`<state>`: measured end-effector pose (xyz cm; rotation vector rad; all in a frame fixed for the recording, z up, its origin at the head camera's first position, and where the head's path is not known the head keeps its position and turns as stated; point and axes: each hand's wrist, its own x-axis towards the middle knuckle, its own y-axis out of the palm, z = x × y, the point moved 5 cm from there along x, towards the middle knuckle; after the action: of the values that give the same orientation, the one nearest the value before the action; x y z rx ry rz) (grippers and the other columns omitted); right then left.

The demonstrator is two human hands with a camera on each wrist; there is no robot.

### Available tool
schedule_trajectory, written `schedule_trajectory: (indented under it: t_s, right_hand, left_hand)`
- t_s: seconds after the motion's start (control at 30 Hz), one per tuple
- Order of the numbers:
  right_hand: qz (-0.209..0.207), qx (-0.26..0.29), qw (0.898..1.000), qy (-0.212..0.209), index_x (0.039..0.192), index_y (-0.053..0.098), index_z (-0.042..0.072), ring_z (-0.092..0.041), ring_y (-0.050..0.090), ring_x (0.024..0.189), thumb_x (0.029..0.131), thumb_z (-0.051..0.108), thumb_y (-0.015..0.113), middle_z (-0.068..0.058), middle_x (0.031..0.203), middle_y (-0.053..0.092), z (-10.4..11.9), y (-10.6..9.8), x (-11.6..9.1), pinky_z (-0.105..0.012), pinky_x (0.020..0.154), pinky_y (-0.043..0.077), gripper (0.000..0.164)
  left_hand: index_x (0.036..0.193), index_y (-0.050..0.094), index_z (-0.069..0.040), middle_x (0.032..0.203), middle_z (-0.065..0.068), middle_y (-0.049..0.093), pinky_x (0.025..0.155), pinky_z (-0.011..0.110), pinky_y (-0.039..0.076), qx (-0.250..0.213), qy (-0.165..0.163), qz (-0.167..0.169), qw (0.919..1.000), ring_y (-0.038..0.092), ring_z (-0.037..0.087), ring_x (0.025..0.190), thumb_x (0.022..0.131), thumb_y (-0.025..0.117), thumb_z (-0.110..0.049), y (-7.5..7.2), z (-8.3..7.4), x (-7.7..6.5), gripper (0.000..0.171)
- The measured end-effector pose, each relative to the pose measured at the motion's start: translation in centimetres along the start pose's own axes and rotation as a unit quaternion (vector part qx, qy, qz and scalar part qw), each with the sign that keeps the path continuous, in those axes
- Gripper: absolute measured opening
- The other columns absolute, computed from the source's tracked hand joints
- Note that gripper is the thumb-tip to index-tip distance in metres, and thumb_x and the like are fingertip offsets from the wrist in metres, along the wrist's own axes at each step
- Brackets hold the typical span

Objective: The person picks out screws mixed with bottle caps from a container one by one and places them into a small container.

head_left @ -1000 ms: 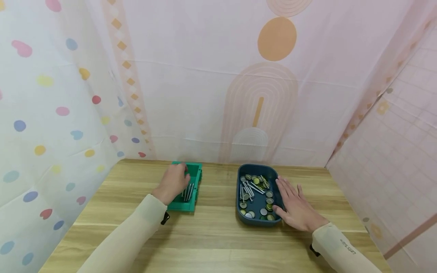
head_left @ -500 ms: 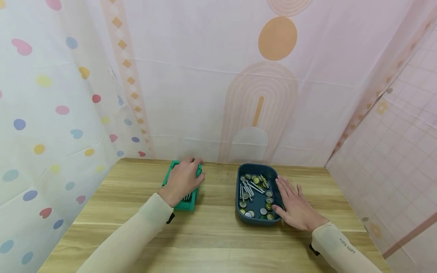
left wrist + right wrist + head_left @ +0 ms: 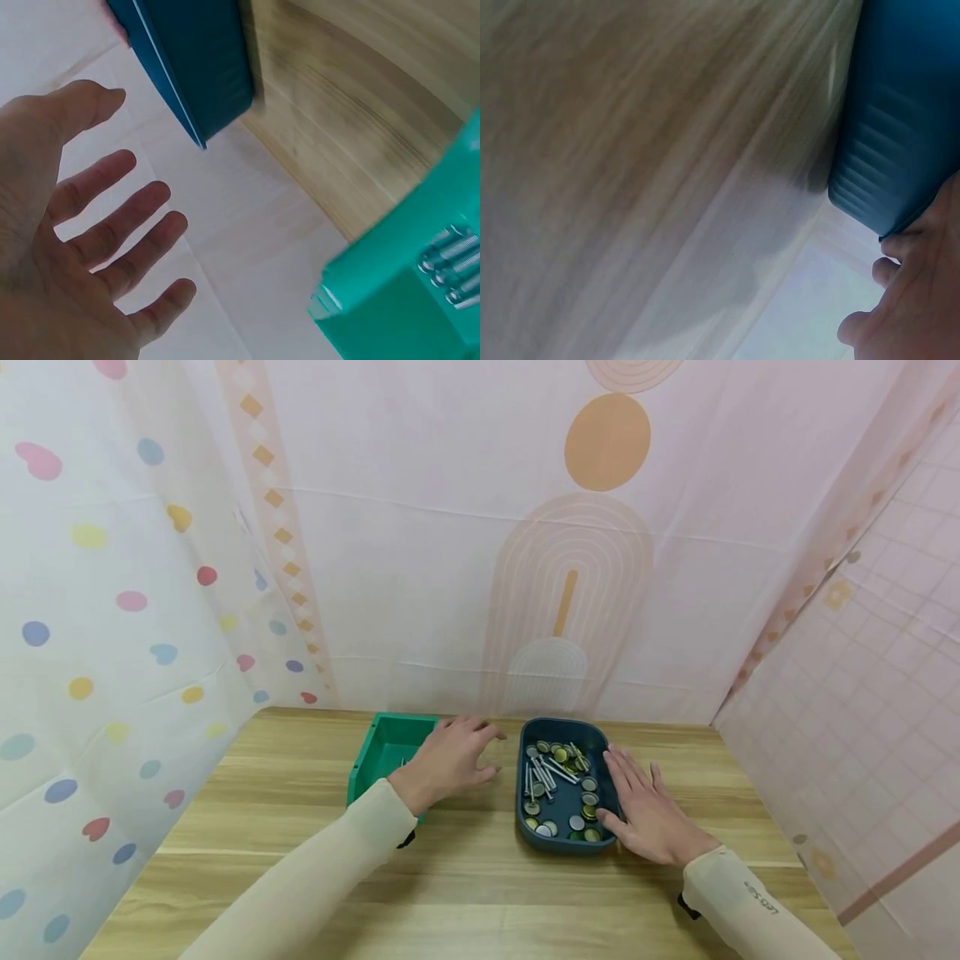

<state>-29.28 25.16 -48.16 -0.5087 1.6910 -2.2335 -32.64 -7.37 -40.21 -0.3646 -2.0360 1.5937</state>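
My left hand hovers over the right side of the green bin, its fingers spread and relaxed with nothing in them. In the left wrist view several shiny metal screws or nails lie inside that bin. To the right stands a dark blue tray with rounded corners. It holds several loose long screws or nails and several round bottle caps, silvery and yellowish. My right hand rests against the tray's right rim with its fingers straight; the right wrist view shows the tray's outer wall beside them.
The wooden table carries both containers near its back edge. A patterned pale cloth hangs right behind it, with more cloth on the left and right sides.
My left hand has lifted out of the green bin and moved right, toward the blue tray, its fingers spreading. My right hand and the tray have stayed in place.
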Motion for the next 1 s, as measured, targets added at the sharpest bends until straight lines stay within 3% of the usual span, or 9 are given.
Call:
schedule_trajectory:
  t_s: [0.33,0.53,0.83,1.0]
  right_hand:
    - [-0.004,0.001,1.000,-0.005,0.185,0.019,0.000,-0.052,0.020,0.180,0.118,0.044,0.064,-0.023,0.196,0.017,0.2,0.3,0.2,-0.087,0.139,0.013,0.092]
    - [-0.001,0.000,1.000,-0.003,0.185,0.019,0.000,-0.051,0.019,0.181,0.118,0.045,0.063,-0.022,0.196,0.017,0.3,0.3,0.3,-0.086,0.139,0.013,0.093]
    - [0.000,0.001,1.000,-0.004,0.185,0.019,0.001,-0.052,0.020,0.181,0.118,0.044,0.063,-0.023,0.195,0.019,0.5,0.3,0.4,-0.087,0.139,0.013,0.091]
    - [0.001,0.011,1.000,-0.007,0.185,0.018,0.000,-0.052,0.019,0.181,0.118,0.044,0.063,-0.023,0.195,0.018,0.7,0.5,0.5,-0.087,0.139,0.012,0.092]
  left_hand:
    - [0.152,0.075,-0.021,0.160,0.008,0.072,0.137,0.065,0.045,0.024,0.044,0.065,0.9966,0.065,0.035,0.152,0.107,0.086,-0.045,1.7,-2.7,2.3,0.052]
    - [0.156,0.073,-0.023,0.160,0.004,0.071,0.136,0.061,0.047,0.028,0.066,0.093,0.9931,0.064,0.031,0.155,0.107,0.088,-0.042,2.5,-4.0,3.4,0.054]
    - [0.154,0.076,-0.025,0.152,0.004,0.074,0.117,0.044,0.065,0.062,0.099,0.119,0.9860,0.073,0.024,0.138,0.104,0.092,-0.036,3.1,-6.3,5.5,0.054]
    - [0.145,0.082,-0.024,0.143,0.000,0.081,0.113,0.039,0.066,0.064,0.114,0.145,0.9808,0.077,0.019,0.132,0.104,0.092,-0.027,3.9,-7.9,6.8,0.043]
